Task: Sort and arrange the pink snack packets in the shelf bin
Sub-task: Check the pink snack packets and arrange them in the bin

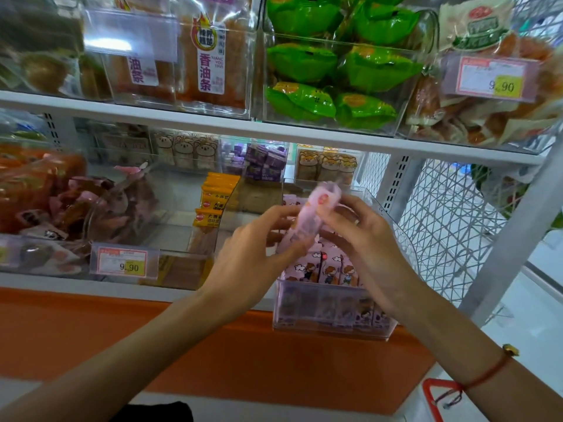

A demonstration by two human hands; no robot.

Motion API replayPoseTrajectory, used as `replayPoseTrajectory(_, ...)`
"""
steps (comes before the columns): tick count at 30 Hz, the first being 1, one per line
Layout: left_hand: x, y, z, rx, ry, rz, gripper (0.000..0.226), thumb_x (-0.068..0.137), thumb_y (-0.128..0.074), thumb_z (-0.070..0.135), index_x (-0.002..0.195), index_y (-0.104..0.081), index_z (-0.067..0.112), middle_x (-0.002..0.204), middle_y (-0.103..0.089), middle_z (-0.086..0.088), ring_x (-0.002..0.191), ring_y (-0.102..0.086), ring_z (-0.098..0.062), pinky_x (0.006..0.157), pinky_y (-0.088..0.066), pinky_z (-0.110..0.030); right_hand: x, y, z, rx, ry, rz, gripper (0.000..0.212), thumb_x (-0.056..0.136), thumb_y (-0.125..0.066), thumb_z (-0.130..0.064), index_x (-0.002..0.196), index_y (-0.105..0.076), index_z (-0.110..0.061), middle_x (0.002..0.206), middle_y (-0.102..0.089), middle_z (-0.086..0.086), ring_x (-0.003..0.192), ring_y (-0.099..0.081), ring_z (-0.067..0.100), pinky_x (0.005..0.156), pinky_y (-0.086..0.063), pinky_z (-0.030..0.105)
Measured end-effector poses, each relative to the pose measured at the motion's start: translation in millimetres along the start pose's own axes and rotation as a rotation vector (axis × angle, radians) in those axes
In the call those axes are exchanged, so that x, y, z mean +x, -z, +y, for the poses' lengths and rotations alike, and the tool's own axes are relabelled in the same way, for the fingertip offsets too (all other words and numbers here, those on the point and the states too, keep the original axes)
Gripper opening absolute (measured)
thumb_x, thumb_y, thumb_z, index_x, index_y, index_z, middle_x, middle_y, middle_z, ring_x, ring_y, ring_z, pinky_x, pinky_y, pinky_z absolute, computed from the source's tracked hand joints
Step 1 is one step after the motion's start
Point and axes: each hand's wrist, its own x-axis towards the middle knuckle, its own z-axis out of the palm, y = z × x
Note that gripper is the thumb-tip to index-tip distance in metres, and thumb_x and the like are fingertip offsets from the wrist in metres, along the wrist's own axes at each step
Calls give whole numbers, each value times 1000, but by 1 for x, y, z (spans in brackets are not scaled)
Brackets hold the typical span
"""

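From the head camera, both hands meet above a clear shelf bin (332, 315) at the right end of the lower shelf (152, 283), by its front edge. The left hand (256, 254) and the right hand (362, 239) each curl their fingers round one pink snack packet (313, 211), held tilted just over the bin. More pink packets (329, 269) stand upright in a row inside. Yellow packets (213, 202) stand in the bin to the left.
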Motion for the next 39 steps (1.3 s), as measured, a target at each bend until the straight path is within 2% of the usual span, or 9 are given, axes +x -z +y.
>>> replayPoseTrajectory(3,2,0,4,-207,52,-103,42,85,-51,42,124,-58,28,106,-71,13,96,-67,-2,80,-56,-22,1,3,1,-37,-10,-25,45,81,-65,-28,125,-59,-18,110,-70,-2,102,-66,11,84,-54,30)
replayPoseTrajectory(5,3,2,10,-294,145,-132,23,85,-52,43,97,-70,35,87,-73,8,82,-70,-11,70,-56,-18,3,5,2,-44,-54,3,38,83,-64,-28,119,-63,-19,101,-73,-2,92,-69,9,76,-54,25)
replayPoseTrajectory(12,5,5,15,-467,506,-180,37,66,-66,54,65,-76,18,77,-76,-2,70,-73,-13,53,-53,-17,3,1,2,65,-267,-94,27,94,-54,-26,110,-66,-8,78,-70,-1,65,-66,5,53,-49,15)
replayPoseTrajectory(17,6,8,7,-497,429,-217,29,81,-63,39,106,-67,23,90,-76,1,82,-73,-12,62,-55,-17,3,5,0,92,-184,-129,32,94,-53,-23,125,-59,-22,94,-71,-1,88,-65,14,75,-53,27)
replayPoseTrajectory(21,6,10,-2,-320,145,-143,37,79,-67,31,115,-58,34,107,-70,13,100,-66,0,79,-53,-14,0,8,-7,100,22,-234,42,75,-67,-23,117,-62,-23,107,-70,-1,107,-63,17,97,-48,35)
replayPoseTrajectory(25,5,11,-6,-196,-3,-77,47,76,-68,33,121,-57,26,116,-65,13,110,-60,-2,99,-49,-31,-6,8,-7,-19,156,-228,44,67,-72,-22,111,-62,-19,104,-72,-1,107,-64,16,86,-52,25)
replayPoseTrajectory(30,6,19,-8,40,-79,191,37,74,-78,25,107,-63,33,104,-66,16,97,-61,-4,90,-51,-35,-7,12,-12,-298,223,-192,46,69,-71,-40,113,-57,-37,112,-66,-11,103,-64,5,83,-55,27)
replayPoseTrajectory(34,3,21,-2,254,-187,259,37,70,-79,36,104,-66,29,105,-58,15,100,-51,-13,82,-47,-30,-5,6,-5,-198,106,-122,46,70,-65,-44,109,-59,-21,98,-71,1,81,-71,15,69,-58,26)
replayPoseTrajectory(39,5,17,-2,154,-123,148,67,71,-65,59,130,-48,33,121,-51,17,113,-49,-6,93,-45,-25,-2,16,-2,70,92,-145,41,62,-74,-21,101,-61,-18,101,-72,6,101,-67,24,85,-56,31)
